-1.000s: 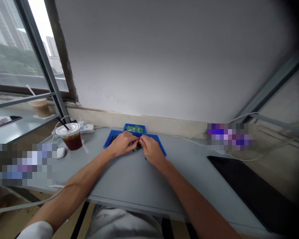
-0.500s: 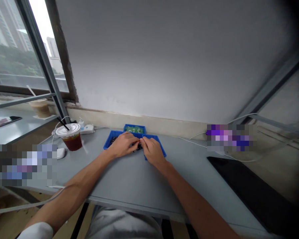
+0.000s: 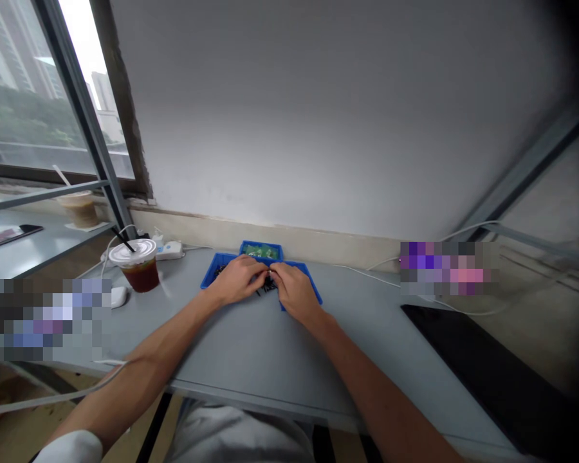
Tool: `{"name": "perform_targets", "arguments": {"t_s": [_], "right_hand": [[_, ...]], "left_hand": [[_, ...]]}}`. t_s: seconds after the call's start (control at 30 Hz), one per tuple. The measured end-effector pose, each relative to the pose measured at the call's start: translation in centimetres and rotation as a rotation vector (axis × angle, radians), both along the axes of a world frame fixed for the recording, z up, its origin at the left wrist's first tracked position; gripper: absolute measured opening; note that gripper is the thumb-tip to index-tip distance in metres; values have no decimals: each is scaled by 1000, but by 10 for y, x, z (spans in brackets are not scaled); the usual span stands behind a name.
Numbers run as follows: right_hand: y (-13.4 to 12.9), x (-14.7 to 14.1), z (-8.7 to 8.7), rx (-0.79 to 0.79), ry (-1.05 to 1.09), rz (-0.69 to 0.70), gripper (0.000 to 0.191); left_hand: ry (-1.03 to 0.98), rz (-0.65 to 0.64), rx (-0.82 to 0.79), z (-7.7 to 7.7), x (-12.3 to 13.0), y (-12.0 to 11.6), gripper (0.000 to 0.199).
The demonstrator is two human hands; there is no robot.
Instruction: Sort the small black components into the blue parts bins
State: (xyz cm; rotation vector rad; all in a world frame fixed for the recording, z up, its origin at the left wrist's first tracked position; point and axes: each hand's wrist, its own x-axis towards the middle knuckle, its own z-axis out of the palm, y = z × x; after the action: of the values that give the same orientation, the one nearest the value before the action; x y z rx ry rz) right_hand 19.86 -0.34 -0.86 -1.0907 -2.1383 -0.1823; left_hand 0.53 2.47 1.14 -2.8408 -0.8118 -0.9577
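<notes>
My left hand (image 3: 241, 278) and my right hand (image 3: 293, 289) meet at the fingertips above the desk, both closed in a pinch. Between them shows a tiny piece, too small to name. Under my left hand lies a blue tray (image 3: 212, 269) with small dark parts in it. A second blue tray (image 3: 313, 283) is partly covered by my right hand. Small black parts (image 3: 266, 287) lie on the desk just below the fingertips. Behind both hands stands a smaller blue tray (image 3: 261, 244) holding green pieces that look like circuit boards.
A lidded cup of dark drink (image 3: 141, 273) with a black straw stands at left, near a white mouse (image 3: 119, 296) and a power strip (image 3: 172, 249). A black mat (image 3: 482, 373) covers the right side. A white cable (image 3: 53, 397) crosses my left forearm.
The fingertips have shifted slightly against each other, and the small piece between them shows a little more. Both forearms and the trays stay in place.
</notes>
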Motion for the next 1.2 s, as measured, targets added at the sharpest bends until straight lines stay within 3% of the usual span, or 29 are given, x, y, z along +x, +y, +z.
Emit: {"name": "perform_targets", "arguments": {"t_s": [0.3, 0.6, 0.8, 1.2], "right_hand": [[-4, -3, 0, -92, 86, 8, 30], [1, -1, -5, -53, 31, -103, 38], [-3, -2, 1, -77, 138, -21, 18], [-2, -1, -1, -18, 76, -10, 16]], "left_hand": [[19, -57, 20, 1, -1, -2, 26], [40, -45, 56, 0, 1, -1, 27], [1, 13, 32, -3, -1, 2, 26], [11, 24, -17, -3, 0, 1, 24]]}}
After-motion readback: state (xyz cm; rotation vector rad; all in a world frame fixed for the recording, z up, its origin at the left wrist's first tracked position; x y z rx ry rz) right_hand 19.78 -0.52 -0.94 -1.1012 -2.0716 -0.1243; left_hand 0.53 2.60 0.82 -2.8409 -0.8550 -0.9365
